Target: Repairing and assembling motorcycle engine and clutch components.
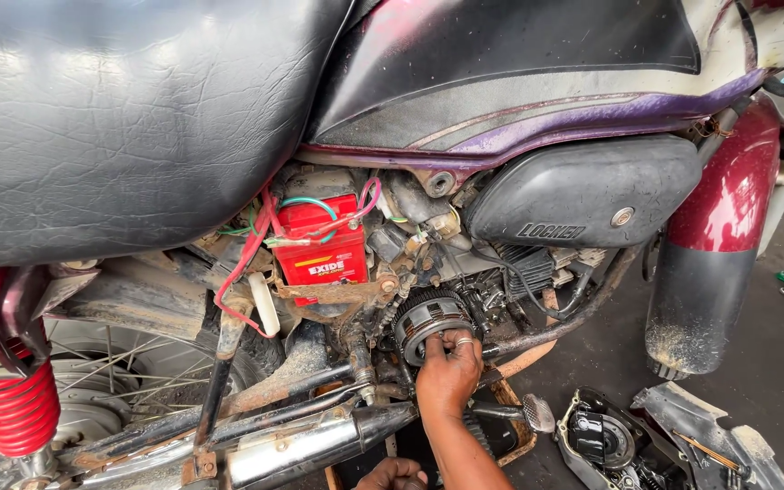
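White-yellow label (326,269) on red battery (321,243)

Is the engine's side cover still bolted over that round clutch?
No: the round ribbed metal clutch is bare under a hand, and a black engine side cover lies on the floor.

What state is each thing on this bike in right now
Clutch: exposed, cover off.
Engine cover: removed, lying on the floor.
Battery: uncovered, wires attached.
Right hand: fingers on the clutch.
Left hand: low by the exhaust, mostly cut off.
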